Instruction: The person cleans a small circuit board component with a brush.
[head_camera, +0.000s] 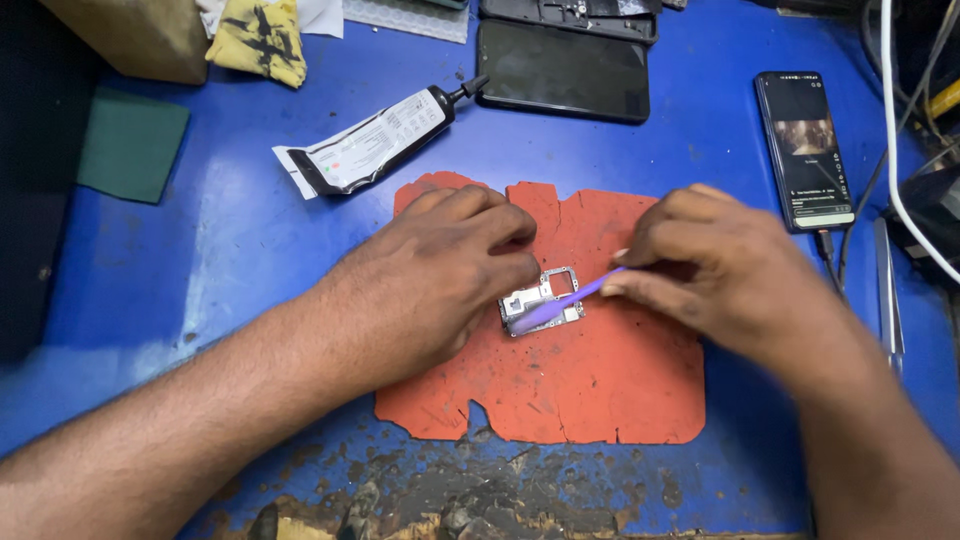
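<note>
A small silver metal phone part (546, 296) with a rectangular cut-out lies on an orange-red work mat (590, 390). My left hand (430, 280) presses on the part's left edge and pins it to the mat. My right hand (715, 265) pinches a thin purple plastic pry tool (560, 305). The tool slants down to the left, and its tip rests on the part's lower left corner.
On the blue table (230, 230) are a glue tube with a black nozzle (375, 145), a dark phone screen panel (562, 70), and a lit phone (805, 150) with a cable. Metal tweezers (888, 290) lie at the right, a green pad (130, 145) and stained cloth (262, 40) at the left.
</note>
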